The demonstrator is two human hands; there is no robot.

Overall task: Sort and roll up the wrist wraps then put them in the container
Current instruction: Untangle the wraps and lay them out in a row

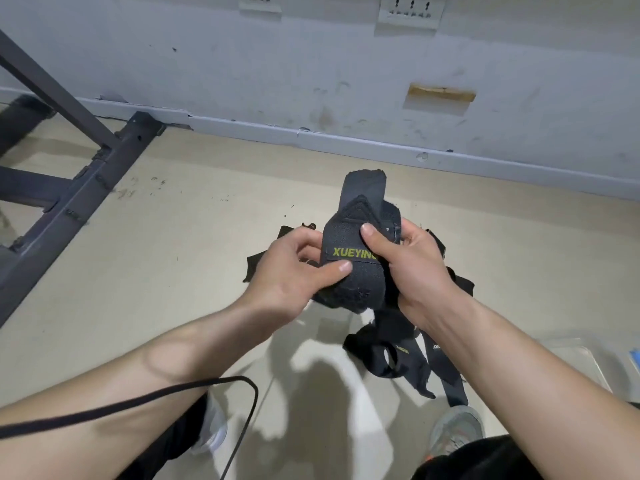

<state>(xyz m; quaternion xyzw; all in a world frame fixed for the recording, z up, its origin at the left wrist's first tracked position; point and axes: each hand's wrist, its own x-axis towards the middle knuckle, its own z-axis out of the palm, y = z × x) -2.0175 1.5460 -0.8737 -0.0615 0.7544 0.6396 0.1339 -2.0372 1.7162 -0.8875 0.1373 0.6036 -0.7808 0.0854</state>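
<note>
L hand point(294, 271) & R hand point(412, 268) both grip the half-rolled wrap point(349, 244), thumbs on top, in mid-air over the floor point(173, 258), long axis running away from the person w/ loose end toward the wall point(277, 81), other wraps point(398, 355) strewn below.

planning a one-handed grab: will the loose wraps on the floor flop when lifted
Probably floppy: the loose wraps lie crumpled and looped on the floor. Likely light, being thin fabric strips. Ends would probably dangle, so tangling seems possible.
</note>
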